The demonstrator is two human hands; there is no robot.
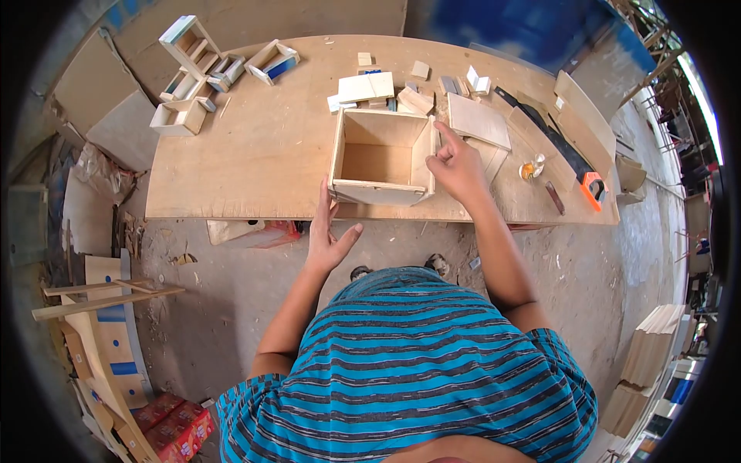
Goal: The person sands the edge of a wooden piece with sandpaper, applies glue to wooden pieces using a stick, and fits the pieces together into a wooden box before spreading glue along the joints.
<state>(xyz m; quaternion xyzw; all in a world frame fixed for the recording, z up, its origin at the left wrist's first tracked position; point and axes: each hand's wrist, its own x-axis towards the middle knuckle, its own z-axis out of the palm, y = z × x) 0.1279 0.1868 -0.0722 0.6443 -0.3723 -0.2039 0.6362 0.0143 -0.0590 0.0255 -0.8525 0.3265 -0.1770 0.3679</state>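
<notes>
Head view: wooden box (378,193) on the tabletop (247,170), walls apparently joined, top uncovered.
Left hand (326,241), grip apart, is at the box's near left corner; right hand (461,171), thumb and forefinger parted, at its right side; panel (480,122) beyond, unattached.

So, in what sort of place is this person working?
It looks like a small woodworking workshop. The hand saw with an orange handle and the wood offcuts on the plywood-topped workbench show it, as do the open wooden boxes at its far left.
</notes>
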